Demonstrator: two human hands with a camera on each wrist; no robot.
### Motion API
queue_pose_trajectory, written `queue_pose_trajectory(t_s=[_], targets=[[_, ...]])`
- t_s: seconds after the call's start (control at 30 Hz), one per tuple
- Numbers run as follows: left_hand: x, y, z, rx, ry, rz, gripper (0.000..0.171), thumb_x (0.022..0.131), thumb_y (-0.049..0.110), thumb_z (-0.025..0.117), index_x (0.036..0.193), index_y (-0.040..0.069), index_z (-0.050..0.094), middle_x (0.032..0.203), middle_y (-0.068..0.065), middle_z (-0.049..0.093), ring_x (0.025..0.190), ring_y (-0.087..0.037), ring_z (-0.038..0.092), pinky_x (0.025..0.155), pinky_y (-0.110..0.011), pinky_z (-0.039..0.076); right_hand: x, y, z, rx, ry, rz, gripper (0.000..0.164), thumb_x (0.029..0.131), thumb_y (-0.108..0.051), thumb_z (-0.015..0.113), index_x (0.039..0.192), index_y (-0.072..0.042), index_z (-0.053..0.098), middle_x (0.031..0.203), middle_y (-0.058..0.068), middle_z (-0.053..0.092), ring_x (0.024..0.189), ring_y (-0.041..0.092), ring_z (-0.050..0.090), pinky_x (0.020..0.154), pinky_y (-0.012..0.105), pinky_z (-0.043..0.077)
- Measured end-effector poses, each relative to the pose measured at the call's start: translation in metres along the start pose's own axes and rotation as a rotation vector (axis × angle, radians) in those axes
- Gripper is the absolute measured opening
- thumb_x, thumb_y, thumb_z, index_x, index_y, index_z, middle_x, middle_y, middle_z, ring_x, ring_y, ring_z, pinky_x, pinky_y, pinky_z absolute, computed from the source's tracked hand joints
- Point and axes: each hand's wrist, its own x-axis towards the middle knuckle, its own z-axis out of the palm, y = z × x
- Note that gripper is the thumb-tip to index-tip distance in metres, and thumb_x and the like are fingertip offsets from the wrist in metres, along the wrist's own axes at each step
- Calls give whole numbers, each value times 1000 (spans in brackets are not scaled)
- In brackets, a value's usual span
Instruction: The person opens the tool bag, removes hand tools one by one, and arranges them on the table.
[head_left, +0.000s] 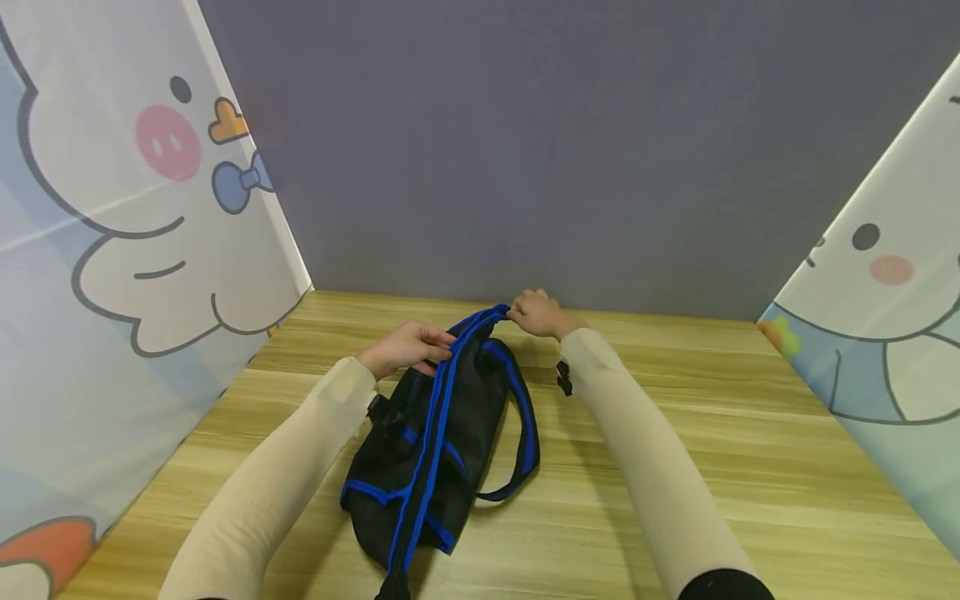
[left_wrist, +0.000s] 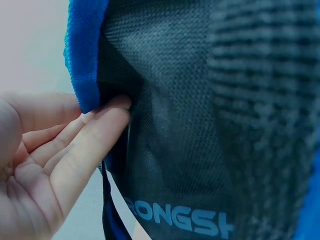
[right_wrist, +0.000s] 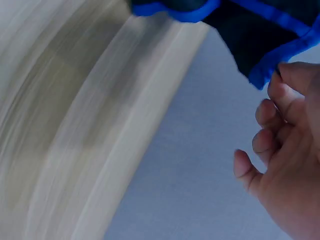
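Note:
A black fabric bag [head_left: 477, 398] with bright blue trim lies lengthwise on the wooden table. At its left upper side, my left hand [head_left: 408, 347] pinches the bag's fabric; in the left wrist view the fingertips meet beside the blue edging [left_wrist: 85, 55]. My right hand [head_left: 542, 314] holds the far end of the bag, with thumb and index finger pinching a blue-trimmed corner [right_wrist: 265, 72] in the right wrist view. Partial light lettering [left_wrist: 180, 220] shows on the black cloth.
A blue-edged strap loop [head_left: 527, 433] rests on the table [head_left: 675, 433] to the bag's right. Behind the table stands a grey panel [head_left: 525, 150]. Cartoon-printed sheets flank it at left [head_left: 82, 275] and right [head_left: 892, 350].

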Motion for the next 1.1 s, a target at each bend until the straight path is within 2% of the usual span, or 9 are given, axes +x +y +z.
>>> queue_pose_trajectory(t_s=[0.17, 0.33, 0.47, 0.63, 0.73, 0.8, 0.9, 0.97, 1.1], targets=[[-1, 1, -1, -16, 23, 6, 40, 99, 3, 59, 137, -8, 54, 133, -24, 58, 115, -35, 61, 80, -36, 59, 3, -10, -5, 177, 92, -10, 35, 107, -11, 42, 72, -7, 40, 67, 4, 37, 55, 16, 29, 67, 34, 36], [-1, 1, -2, -42, 41, 13, 41, 99, 4, 59, 138, -8, 53, 134, -25, 57, 116, -35, 60, 81, -35, 59, 7, -24, -4, 244, 227, 98, 25, 106, -9, 44, 87, 1, 58, 74, 5, 48, 60, 15, 37, 69, 33, 39], [-1, 1, -1, -49, 72, 12, 40, 98, 1, 60, 137, -9, 54, 129, -25, 60, 109, -31, 63, 78, -33, 59, 13, -36, -5, 265, 284, 133, 26, 105, -9, 45, 85, 0, 58, 66, 2, 45, 54, 13, 36, 66, 32, 39], [-1, 3, -1, -63, 110, -6, 39, 96, -1, 61, 134, -9, 57, 118, -21, 66, 97, -23, 66, 73, -31, 60, 15, -48, -10, 199, 294, 97, 28, 104, -6, 46, 76, -6, 52, 63, -1, 40, 53, 14, 35, 72, 34, 37], [0, 3, -1, -69, 115, -12, 38, 95, -2, 62, 132, -9, 58, 113, -19, 68, 93, -20, 67, 73, -31, 60, 14, -52, -11, 153, 272, 101, 34, 104, -6, 46, 70, -9, 44, 62, 2, 38, 53, 14, 32, 67, 32, 34], [0, 4, 0, -71, 116, -11, 38, 95, -3, 63, 131, -9, 59, 114, -20, 68, 92, -20, 68, 73, -32, 60, 13, -55, -12, 128, 256, 104, 32, 104, -6, 46, 72, -7, 47, 66, 4, 45, 54, 15, 33, 65, 30, 34], [1, 5, 1, -69, 120, -10, 37, 94, -3, 64, 130, -10, 59, 120, -23, 66, 93, -21, 68, 73, -32, 60, 11, -62, -12, 102, 222, 83, 22, 104, -6, 47, 88, -2, 62, 86, 11, 64, 63, 17, 48, 70, 31, 44], [1, 6, 0, -66, 119, -8, 37, 94, -3, 64, 130, -11, 59, 126, -25, 63, 95, -23, 68, 73, -33, 60, 11, -68, -13, 69, 201, 52, 20, 104, -6, 48, 103, 1, 66, 103, 15, 68, 76, 21, 58, 81, 34, 49], [2, 7, 0, -66, 116, -8, 37, 95, -2, 63, 131, -9, 59, 129, -24, 61, 98, -24, 68, 75, -34, 60, 11, -77, -15, 15, 187, 21, 21, 103, -6, 50, 105, 2, 69, 103, 16, 69, 86, 25, 63, 86, 36, 50]])
